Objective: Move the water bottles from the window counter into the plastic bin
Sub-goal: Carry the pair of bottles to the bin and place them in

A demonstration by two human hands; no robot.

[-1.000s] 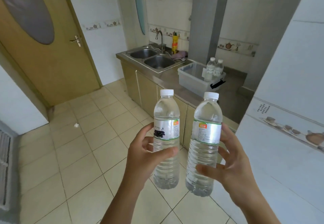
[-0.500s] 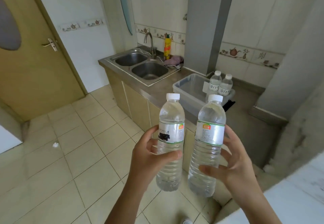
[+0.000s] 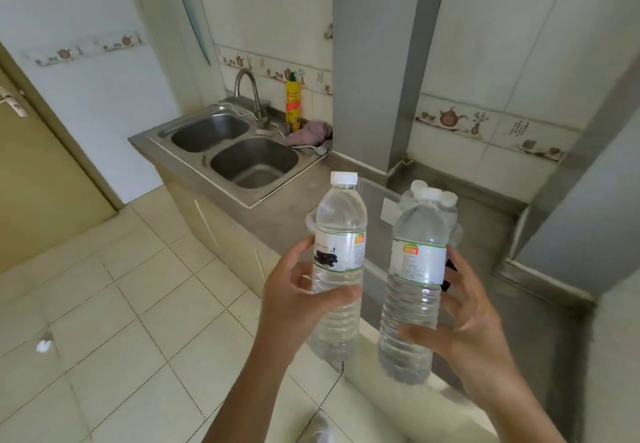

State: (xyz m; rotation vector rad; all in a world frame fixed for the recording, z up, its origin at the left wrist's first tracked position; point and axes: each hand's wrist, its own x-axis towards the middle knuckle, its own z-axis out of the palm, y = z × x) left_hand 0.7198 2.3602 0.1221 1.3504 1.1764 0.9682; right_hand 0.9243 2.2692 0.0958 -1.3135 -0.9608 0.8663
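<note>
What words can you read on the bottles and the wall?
Nothing reads clearly.
Left bottle label: black picture, orange tag, print blurred.
Right bottle label: orange tag, small print too blurred.
Yellow bottle by the sink: red label, unreadable.
Wall tiles: dark writing, too small.

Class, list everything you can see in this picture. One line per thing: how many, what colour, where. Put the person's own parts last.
Held bottles: 2, clear with white caps, upright, one in the left hand, one in the right.
Bin: 1, clear plastic, on the counter, mostly hidden behind the held bottles.
Bottles in bin: white caps show behind the right held bottle; count unclear.
Counter: 1, grey, along the wall.
Sink: 1, steel, two basins, with tap.
Yellow bottle: 1, behind the sink.
Cloth: 1, purplish, beside the sink.
Door: 1, tan, far left.
Floor: pale tiles.
Left hand: grips its bottle.
Right hand: grips its bottle.
</note>
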